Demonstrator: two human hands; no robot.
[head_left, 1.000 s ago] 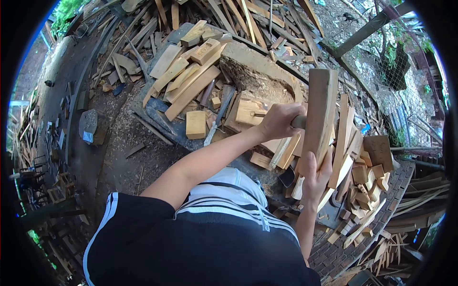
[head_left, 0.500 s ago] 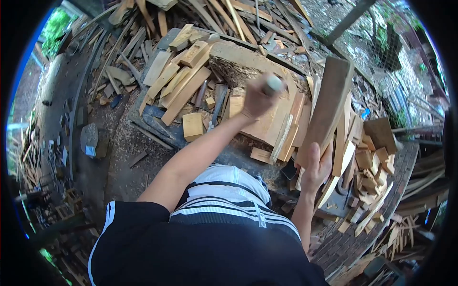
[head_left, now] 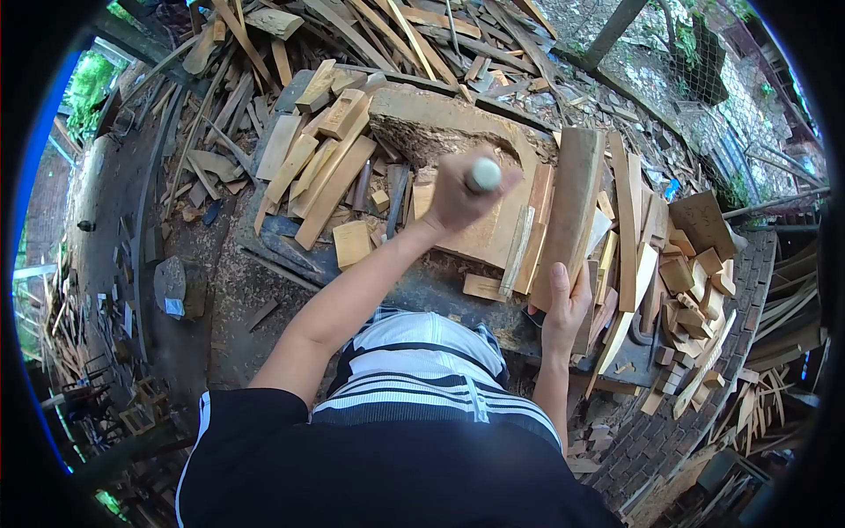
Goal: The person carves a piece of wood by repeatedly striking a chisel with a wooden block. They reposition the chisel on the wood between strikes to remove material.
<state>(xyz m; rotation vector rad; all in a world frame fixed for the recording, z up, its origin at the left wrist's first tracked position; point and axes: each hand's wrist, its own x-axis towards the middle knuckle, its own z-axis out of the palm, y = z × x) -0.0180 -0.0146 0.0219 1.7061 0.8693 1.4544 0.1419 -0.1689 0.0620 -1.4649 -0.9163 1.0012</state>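
Note:
My left hand (head_left: pixel 462 194) is closed round an upright tool handle (head_left: pixel 482 174), whose round pale end faces up at me. The tool's lower part is hidden under the fist, which is over the light wooden board (head_left: pixel 499 224) on the bench. My right hand (head_left: pixel 566 304) grips the near end of a long, thick wooden plank (head_left: pixel 572 198), thumb on its face and fingers along its right edge. That plank stretches away from me, right of the board and thin strips (head_left: pixel 528 255).
Wood strips (head_left: pixel 333 189) and a small block (head_left: pixel 353 244) lie on the bench's left. A hollowed log (head_left: pixel 431 114) sits at the back. Offcuts (head_left: pixel 691 290) are heaped on the right. A wood pile (head_left: pixel 378 40) rises behind, and a stump (head_left: pixel 180 286) stands at left.
The plank in my right hand has swung left and lower, and now lies straighter in view. My left hand has shifted slightly left with the tool. The whole view has moved a little.

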